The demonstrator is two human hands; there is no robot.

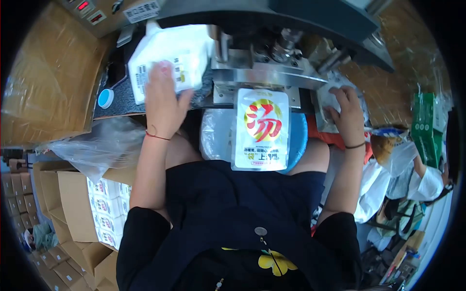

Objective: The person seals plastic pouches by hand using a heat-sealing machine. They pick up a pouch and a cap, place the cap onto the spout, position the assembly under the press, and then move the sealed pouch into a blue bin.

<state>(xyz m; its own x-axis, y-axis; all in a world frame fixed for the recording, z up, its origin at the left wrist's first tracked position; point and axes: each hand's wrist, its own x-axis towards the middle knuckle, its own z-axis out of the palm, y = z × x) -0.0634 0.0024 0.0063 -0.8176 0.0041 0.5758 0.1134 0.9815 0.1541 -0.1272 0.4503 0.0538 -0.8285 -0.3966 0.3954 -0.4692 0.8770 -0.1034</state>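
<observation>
My left hand (167, 99) lies over the white printed pouches (182, 56) at the left of the machine, its fingers stretched out and thumb apart, somewhat blurred. A white pouch with large red lettering on a yellow disc (262, 128) sticks out toward me from under the machine's metal bar (269, 76); neither hand touches it. To the right, my right hand (347, 109) rests with bent, spread fingers over a pale, shiny packet (327, 104). The lower part of that packet is hard to make out.
A blue basin (299, 145) sits between my legs beneath the pouch. A blue round cap (105, 98) lies on the dark worktop's left side. An open carton of packed white pouches (108, 208) stands lower left. A green box (427, 131) and bags are at right.
</observation>
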